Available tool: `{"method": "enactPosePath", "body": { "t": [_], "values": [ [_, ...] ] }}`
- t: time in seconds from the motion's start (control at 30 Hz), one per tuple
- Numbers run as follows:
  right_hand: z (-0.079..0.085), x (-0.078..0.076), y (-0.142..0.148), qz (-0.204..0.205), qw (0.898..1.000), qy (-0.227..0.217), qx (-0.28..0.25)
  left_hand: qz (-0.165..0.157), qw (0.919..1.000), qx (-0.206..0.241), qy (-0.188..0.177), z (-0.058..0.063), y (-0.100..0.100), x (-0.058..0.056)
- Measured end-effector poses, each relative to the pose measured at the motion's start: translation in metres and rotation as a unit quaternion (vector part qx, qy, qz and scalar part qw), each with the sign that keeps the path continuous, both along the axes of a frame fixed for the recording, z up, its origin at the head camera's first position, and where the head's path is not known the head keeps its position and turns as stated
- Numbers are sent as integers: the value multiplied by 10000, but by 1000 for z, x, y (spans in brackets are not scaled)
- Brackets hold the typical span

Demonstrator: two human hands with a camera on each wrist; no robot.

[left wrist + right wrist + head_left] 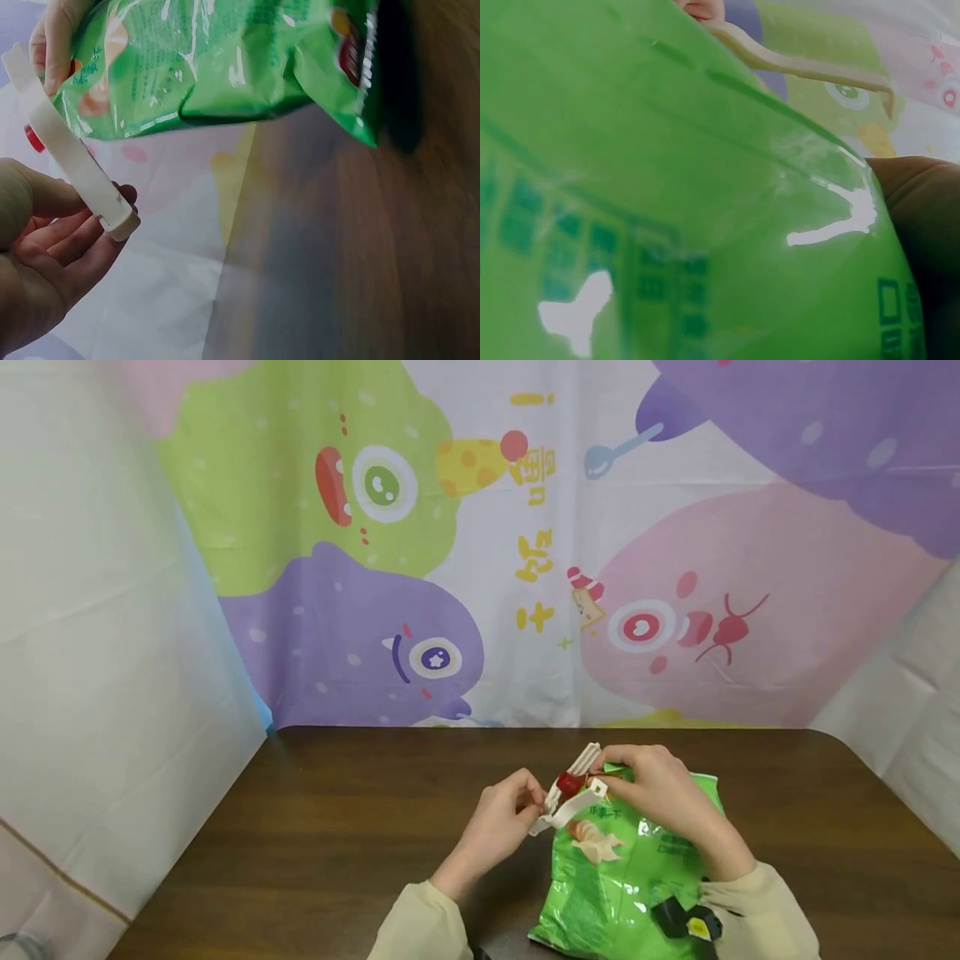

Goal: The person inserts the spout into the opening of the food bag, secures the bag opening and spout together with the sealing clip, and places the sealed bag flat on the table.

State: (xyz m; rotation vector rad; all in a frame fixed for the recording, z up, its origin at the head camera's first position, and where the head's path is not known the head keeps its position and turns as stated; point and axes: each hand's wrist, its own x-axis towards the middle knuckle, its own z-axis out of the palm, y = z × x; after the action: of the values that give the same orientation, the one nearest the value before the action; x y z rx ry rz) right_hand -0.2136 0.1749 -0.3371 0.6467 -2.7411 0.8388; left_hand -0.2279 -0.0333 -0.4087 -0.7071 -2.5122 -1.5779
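Note:
A white bag clip (576,807) with a red part on it stands spread open in a V at the top of a shiny green snack bag (622,902). My left hand (501,814) pinches the clip's left end between thumb and fingers. In the left wrist view, one white arm of the clip (64,150) slants past the bag's corner. My right hand (663,789) grips the bag's top edge beside the clip, thumb at the near side. The bag (690,172) fills most of the right wrist view and hides most of that hand.
The bag hangs over a dark brown wooden table (315,860). Behind it is a curtain (525,677) printed with cartoon monsters, and pale cloth walls (112,610) stand at both sides. A black device (678,918) sits by the right sleeve.

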Motion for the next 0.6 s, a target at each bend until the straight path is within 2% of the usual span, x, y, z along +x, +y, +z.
{"method": "enactPosePath", "body": {
  "t": [0.13,0.3,0.6],
  "values": [
    [1,0,-2,107,9999,13,29,-49,9998,173,-114,3,4,1],
    [2,1,-3,145,9999,42,16,-150,9994,175,-270,6,6,2],
    [2,0,-8,-129,9982,534,221,-349,9991,182,-149,10,6,3]
  ]
}}
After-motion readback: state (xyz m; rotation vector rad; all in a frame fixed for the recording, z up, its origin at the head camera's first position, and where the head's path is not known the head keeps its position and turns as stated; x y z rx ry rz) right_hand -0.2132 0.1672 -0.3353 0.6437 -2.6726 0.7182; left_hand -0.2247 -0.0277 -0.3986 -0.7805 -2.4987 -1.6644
